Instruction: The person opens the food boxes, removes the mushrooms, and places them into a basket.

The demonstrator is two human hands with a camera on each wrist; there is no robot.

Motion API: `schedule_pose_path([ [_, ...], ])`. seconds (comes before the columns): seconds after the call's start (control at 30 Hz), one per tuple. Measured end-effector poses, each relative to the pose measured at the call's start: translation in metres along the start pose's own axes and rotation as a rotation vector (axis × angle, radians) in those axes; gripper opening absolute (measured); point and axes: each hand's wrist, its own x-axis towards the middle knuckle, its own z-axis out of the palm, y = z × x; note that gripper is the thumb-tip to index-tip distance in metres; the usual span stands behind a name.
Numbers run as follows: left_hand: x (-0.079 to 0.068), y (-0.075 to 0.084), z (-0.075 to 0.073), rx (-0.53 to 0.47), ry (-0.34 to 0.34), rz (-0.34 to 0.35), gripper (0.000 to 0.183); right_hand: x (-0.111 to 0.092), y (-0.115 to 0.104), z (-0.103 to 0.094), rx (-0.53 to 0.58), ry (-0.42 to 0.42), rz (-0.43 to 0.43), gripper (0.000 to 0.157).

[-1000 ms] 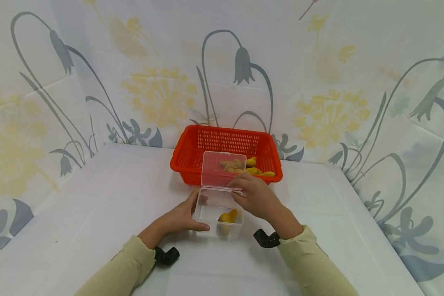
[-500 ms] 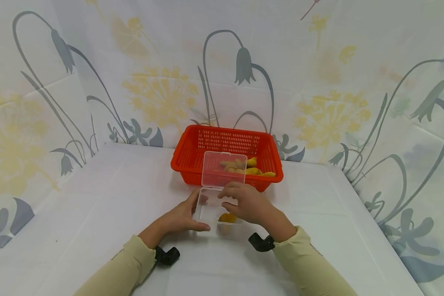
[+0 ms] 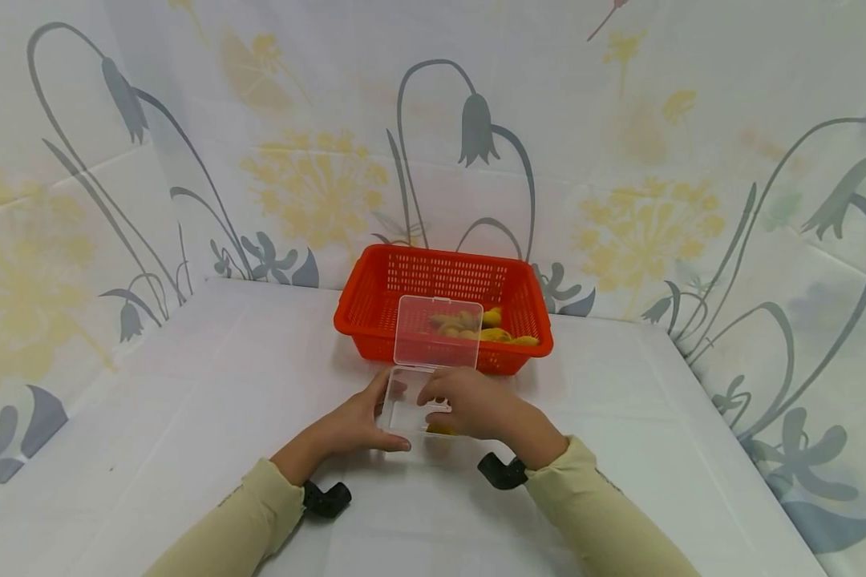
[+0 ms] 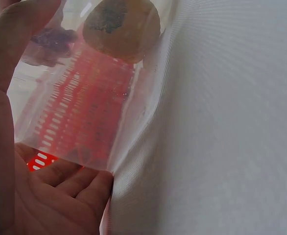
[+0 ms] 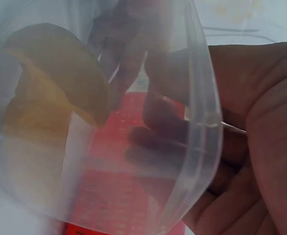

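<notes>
A clear plastic box sits on the table with its hinged lid raised. My left hand holds the box by its left side, thumb along the near wall and fingers behind. Inside lies a yellow pear-shaped gourd-like fruit, mostly hidden by my right hand in the head view. Through the plastic, the fruit shows at left in the right wrist view. My right hand reaches over the right wall, its loosely bent fingers inside the box, with nothing between them.
Right behind the box stands a red perforated basket, partly covered by the lid in the head view. Several yellow fruits lie in its right half. White cloth covers the table, and a flower-print sheet hangs behind.
My right hand has left the lid hinge at the back right corner and come down leftward into the box, covering most of the fruit. The left hand stays in place.
</notes>
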Motion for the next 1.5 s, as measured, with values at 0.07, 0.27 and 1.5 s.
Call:
schedule_pose_path([
  [0.07,0.0,0.0,0.0,0.001,-0.001,-0.007,0.113,0.002,0.0,0.0,0.004,-0.025,0.002,0.031],
  [0.27,0.0,-0.001,0.0,0.002,-0.003,-0.008,0.11,0.007,0.001,0.002,-0.008,-0.067,-0.009,0.028],
  [1.5,-0.001,0.001,0.0,-0.006,-0.007,0.004,0.114,0.01,-0.005,-0.004,-0.044,-0.177,0.049,0.009],
])
